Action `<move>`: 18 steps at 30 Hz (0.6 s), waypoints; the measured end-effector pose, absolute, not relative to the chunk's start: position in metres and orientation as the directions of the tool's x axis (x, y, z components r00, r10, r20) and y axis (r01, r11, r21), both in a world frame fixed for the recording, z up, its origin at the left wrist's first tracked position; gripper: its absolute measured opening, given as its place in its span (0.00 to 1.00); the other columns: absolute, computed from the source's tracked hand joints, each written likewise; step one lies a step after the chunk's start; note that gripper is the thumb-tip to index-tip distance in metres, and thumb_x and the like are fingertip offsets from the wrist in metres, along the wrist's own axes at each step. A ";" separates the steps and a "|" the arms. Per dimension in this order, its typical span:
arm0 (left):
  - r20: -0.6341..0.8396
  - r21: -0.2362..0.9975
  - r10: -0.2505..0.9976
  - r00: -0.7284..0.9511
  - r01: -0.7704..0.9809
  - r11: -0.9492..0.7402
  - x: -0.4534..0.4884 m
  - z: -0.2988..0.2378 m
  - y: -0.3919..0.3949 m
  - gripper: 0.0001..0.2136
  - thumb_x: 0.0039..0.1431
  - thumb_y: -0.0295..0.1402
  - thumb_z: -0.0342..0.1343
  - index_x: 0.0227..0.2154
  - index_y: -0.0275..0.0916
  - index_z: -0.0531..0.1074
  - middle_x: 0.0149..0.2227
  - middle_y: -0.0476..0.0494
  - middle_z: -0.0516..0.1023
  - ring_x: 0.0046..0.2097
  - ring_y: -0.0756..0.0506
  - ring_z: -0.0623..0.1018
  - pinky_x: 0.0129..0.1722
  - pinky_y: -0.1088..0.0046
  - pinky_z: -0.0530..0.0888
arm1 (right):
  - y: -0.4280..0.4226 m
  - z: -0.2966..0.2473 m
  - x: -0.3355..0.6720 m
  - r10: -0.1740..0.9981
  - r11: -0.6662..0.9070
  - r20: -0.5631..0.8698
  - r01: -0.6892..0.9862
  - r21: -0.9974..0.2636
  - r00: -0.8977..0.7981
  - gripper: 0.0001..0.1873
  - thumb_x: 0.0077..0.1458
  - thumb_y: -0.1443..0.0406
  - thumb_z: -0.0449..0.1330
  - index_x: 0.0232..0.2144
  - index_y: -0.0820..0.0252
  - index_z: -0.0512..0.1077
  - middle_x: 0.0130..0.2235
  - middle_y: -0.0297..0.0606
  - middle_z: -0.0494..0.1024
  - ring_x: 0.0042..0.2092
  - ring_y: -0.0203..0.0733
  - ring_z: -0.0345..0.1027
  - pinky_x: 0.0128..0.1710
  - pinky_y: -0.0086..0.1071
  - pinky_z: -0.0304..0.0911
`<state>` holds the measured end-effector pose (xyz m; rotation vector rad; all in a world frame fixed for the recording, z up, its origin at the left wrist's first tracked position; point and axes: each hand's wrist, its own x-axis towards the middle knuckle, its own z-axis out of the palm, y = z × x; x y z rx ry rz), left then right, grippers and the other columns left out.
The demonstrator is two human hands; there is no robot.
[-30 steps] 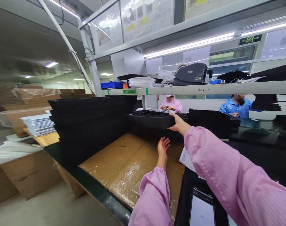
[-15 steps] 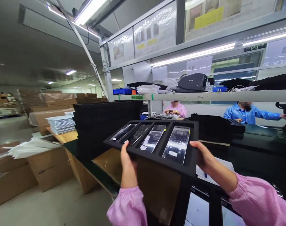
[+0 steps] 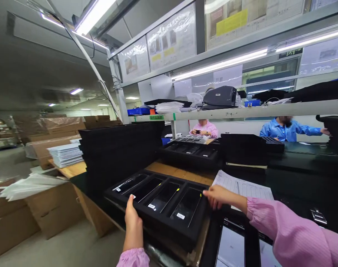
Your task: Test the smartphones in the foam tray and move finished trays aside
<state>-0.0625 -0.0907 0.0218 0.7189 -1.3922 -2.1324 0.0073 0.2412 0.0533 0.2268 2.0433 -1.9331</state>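
Observation:
A black foam tray (image 3: 163, 224) with a row of several dark-screened smartphones (image 3: 187, 204) in its slots rests on or just above a brown cardboard surface. The phones carry small white labels, and some have yellow tabs. My left hand (image 3: 133, 224) grips the tray's front left edge, thumb on top and fingers hidden below. At the tray's right edge, my right hand (image 3: 221, 196) is closed on the rim, its thumb and forefinger at the corner. Just right of the tray lies a smartphone with a pale lit screen (image 3: 230, 244), and a second one is partly behind my sleeve.
A tall stack of black trays (image 3: 119, 148) stands to the left. Behind my tray is another phone tray (image 3: 185, 152). A written sheet (image 3: 249, 185) with a pen lies at right. Cardboard boxes (image 3: 55, 207) fill the left floor. Two people sit beyond the shelf (image 3: 227, 113).
Both hands have lowered the phone tray from mid-air down to the cardboard surface, slightly left. The phone tray behind and the sheet have come into fuller view.

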 end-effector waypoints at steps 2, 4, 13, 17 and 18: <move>-0.129 0.954 -0.732 -0.669 0.118 -0.276 -0.063 0.018 -0.086 0.17 0.61 0.39 0.55 0.48 0.32 0.68 0.46 0.37 0.74 0.46 0.42 0.77 0.46 0.57 0.75 | 0.256 0.069 -0.019 0.148 0.039 -0.224 0.232 -0.972 -0.963 0.12 0.64 0.60 0.57 0.41 0.65 0.70 0.33 0.35 0.73 0.28 0.30 0.66 0.27 0.25 0.67; -0.002 0.979 -0.826 -0.564 0.166 -0.116 -0.060 0.017 -0.080 0.27 0.59 0.38 0.56 0.58 0.32 0.59 0.59 0.29 0.64 0.60 0.35 0.67 0.58 0.49 0.66 | 0.270 0.087 -0.047 0.353 0.013 -0.157 0.173 -0.985 -0.923 0.13 0.65 0.60 0.56 0.44 0.66 0.69 0.37 0.37 0.73 0.32 0.31 0.67 0.30 0.26 0.67; 0.657 0.750 -0.560 -0.505 0.359 0.556 -0.024 0.006 -0.027 0.32 0.58 0.45 0.52 0.61 0.30 0.56 0.65 0.25 0.56 0.69 0.35 0.48 0.67 0.53 0.50 | 0.287 0.110 -0.111 0.496 -0.110 -0.329 0.317 -0.942 -0.804 0.15 0.62 0.58 0.59 0.43 0.66 0.69 0.39 0.39 0.73 0.37 0.36 0.69 0.36 0.32 0.69; 0.723 0.630 -0.375 -0.580 0.330 0.703 -0.020 -0.004 -0.011 0.26 0.58 0.40 0.52 0.56 0.29 0.64 0.63 0.25 0.60 0.69 0.33 0.48 0.65 0.49 0.53 | 0.289 0.117 -0.123 0.519 -0.079 -0.324 0.333 -0.940 -0.791 0.12 0.62 0.61 0.59 0.40 0.67 0.70 0.38 0.37 0.72 0.35 0.34 0.68 0.33 0.29 0.69; 0.720 0.614 -0.351 -0.599 0.313 0.725 -0.020 -0.006 -0.011 0.25 0.58 0.39 0.52 0.55 0.29 0.65 0.62 0.24 0.61 0.69 0.31 0.48 0.65 0.48 0.54 | 0.291 0.121 -0.126 0.524 -0.072 -0.306 0.317 -0.946 -0.795 0.11 0.62 0.61 0.59 0.40 0.67 0.70 0.37 0.37 0.72 0.34 0.33 0.68 0.33 0.29 0.68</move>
